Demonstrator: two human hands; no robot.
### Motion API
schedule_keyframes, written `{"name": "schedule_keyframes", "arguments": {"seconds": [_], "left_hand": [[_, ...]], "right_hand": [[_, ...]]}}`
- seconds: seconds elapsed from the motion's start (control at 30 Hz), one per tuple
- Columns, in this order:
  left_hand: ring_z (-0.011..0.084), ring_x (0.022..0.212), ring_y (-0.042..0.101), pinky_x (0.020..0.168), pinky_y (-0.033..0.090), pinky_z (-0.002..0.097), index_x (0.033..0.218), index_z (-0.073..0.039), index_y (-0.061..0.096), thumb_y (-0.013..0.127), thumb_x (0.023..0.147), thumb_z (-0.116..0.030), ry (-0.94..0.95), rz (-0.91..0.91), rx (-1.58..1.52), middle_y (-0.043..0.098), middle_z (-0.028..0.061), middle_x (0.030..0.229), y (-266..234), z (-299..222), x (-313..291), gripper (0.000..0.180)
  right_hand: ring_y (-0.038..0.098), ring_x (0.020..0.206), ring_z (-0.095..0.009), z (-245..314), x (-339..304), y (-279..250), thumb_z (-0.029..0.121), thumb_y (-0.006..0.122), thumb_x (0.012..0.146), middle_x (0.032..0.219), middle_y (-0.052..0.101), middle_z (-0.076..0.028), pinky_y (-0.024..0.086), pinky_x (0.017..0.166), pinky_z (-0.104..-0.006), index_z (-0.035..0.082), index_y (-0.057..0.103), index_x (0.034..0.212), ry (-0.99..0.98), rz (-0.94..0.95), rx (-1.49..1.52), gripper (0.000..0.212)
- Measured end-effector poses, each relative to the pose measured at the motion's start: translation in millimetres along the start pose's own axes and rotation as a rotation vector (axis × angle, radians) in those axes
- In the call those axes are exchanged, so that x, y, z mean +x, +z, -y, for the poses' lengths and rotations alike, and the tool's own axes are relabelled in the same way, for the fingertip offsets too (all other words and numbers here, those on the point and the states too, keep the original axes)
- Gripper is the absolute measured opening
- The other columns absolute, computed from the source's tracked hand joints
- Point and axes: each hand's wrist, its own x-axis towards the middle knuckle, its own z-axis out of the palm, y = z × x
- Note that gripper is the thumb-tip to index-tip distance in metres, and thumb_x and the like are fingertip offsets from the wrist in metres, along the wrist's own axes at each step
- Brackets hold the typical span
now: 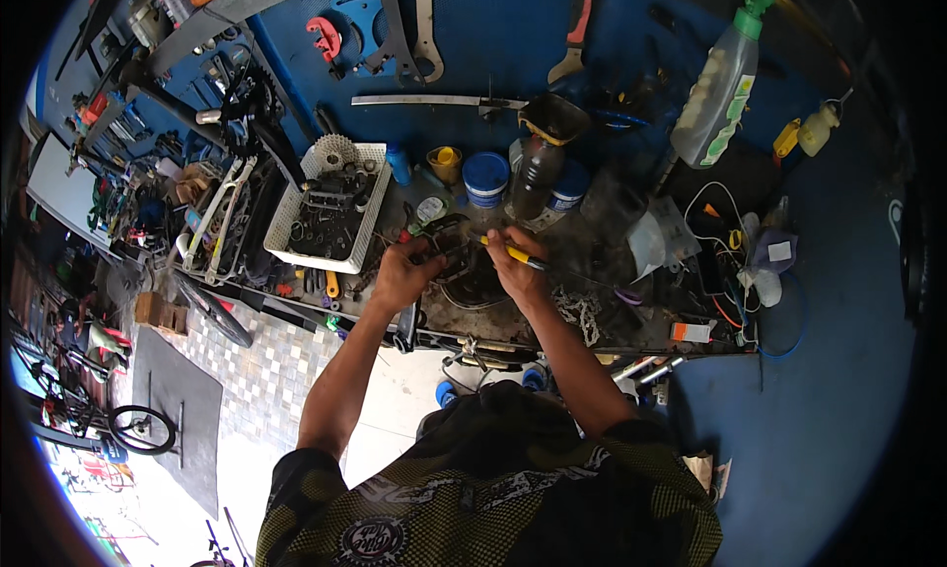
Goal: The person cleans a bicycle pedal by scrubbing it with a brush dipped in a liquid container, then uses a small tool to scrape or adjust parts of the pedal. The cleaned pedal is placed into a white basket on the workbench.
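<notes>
Both my hands are over the workbench, close to each other. My left hand [404,277] is closed on a dark metal part [452,248], whose exact kind is hard to make out. In my right hand [520,271] is a slim tool with a yellow and black handle [525,257]; it slants across my fingers, its tip pointing left toward the dark part. Just beneath and between the hands lies a dark, rounded shallow piece [475,289]. A silvery bike chain [578,316] is heaped right of my right forearm.
Left of my hands stands a white basket [278,244] of small metal parts. Behind are a blue tub [485,178] and a dark bottle [536,184]. A clear spray bottle [715,99] hangs at upper right. Cables and a small orange-white box [693,331] lie on the right.
</notes>
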Motion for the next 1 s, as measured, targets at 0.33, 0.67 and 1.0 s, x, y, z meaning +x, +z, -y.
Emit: {"name": "schedule_keyframes", "arguments": {"seconds": [0.33, 0.67, 1.0], "left_hand": [[0.0061, 0.070, 0.061, 0.056, 0.046, 0.0249, 0.102, 0.004, 0.075, 0.079, 0.090, -0.014, -0.046, -0.015, -0.434, 0.073, 0.0030, 0.085, -17, -4, 14, 0.023], [0.0055, 0.067, 0.057, 0.059, 0.044, 0.0251, 0.101, 0.003, 0.075, 0.077, 0.090, -0.014, 0.094, 0.039, -0.155, 0.071, 0.0014, 0.080, 18, -16, 16, 0.020], [0.0093, 0.074, 0.064, 0.067, 0.050, 0.0277, 0.104, 0.004, 0.075, 0.078, 0.089, -0.017, 0.125, 0.007, -0.144, 0.076, 0.0065, 0.087, 15, -17, 17, 0.026]], "right_hand": [[0.067, 0.065, -0.027, -65, -40, -42, 0.029, 0.079, 0.089, 0.072, 0.067, -0.012, 0.051, 0.061, -0.0380, 0.004, 0.068, 0.084, -0.099, 0.165, -0.360, 0.028], [0.055, 0.065, -0.011, 7, 1, -37, 0.032, 0.069, 0.099, 0.068, 0.059, -0.005, 0.044, 0.062, -0.0307, 0.003, 0.064, 0.086, 0.167, 0.010, 0.029, 0.032], [0.060, 0.064, -0.007, -14, -8, -22, 0.035, 0.068, 0.102, 0.077, 0.068, -0.002, 0.047, 0.058, -0.0243, 0.002, 0.068, 0.091, 0.175, -0.022, 0.175, 0.034]]}}
